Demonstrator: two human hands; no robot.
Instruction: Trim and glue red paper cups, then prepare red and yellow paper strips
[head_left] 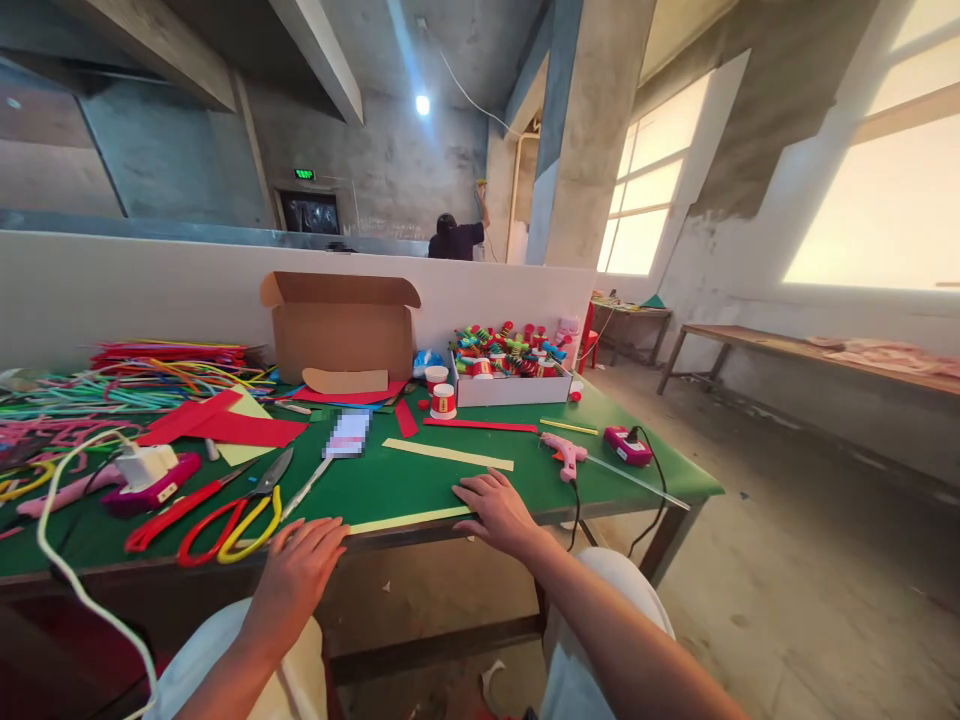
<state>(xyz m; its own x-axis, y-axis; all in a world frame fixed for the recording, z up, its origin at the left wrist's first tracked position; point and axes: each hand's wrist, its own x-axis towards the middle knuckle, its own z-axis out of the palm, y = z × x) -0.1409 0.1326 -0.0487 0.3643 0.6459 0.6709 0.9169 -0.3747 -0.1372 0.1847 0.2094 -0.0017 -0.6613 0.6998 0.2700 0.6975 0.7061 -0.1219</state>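
Note:
A pale yellow strip (409, 520) lies along the front edge of the green table. My left hand (309, 552) rests at the strip's left end, fingers stretched out and pointing right. Over its right end lies my right hand (501, 510), fingers spread flat on the tabletop. Neither hand is wrapped around anything. Beyond them is a second cream strip (450, 455), with a long red strip (480, 426) behind it. Scissors (251, 512) with red and yellow handles sit just left of my left hand. A pink glue gun (564, 455) lies right of my right hand.
A white box (514, 390) of colourful figures stands at the back, beside a red-and-white paper cup (443, 402) and an open cardboard box (341, 330). Pipe cleaners (172, 375) pile up at left. Power sockets (628, 446) with cords lie on the table. Someone (455, 238) is behind the partition.

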